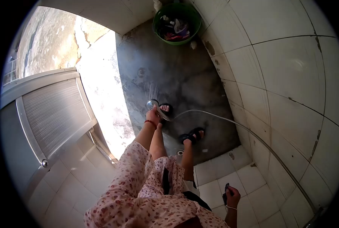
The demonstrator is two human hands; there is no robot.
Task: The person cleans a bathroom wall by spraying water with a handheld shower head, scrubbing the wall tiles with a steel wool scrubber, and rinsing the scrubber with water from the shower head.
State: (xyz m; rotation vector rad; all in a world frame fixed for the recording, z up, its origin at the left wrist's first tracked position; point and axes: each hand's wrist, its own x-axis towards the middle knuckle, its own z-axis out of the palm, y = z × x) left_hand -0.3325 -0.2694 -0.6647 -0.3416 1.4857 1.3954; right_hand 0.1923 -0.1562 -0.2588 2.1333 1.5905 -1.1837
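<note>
My left hand (151, 115) is wrapped round the handle of a shower head (152, 103), held out low in front of my legs. Thin jets of water (153, 91) spray from it onto the dark wet floor (188, 76). A silvery hose (222, 116) curves from the handle toward the lower right. At the lower right, my right hand (234, 197) is closed on a small dark thing (225, 193); its kind is not clear. On my feet are black sandals (192, 135), standing on the wet floor close to the shower head.
A green tub (177, 23) with mixed items, perhaps cloths, stands at the far wall. An opened door (55, 114) with a round knob is on the left, beside a sunlit threshold (101, 87). White tiled wall (287, 72) runs along the right. A round drain (180, 152) lies near my feet.
</note>
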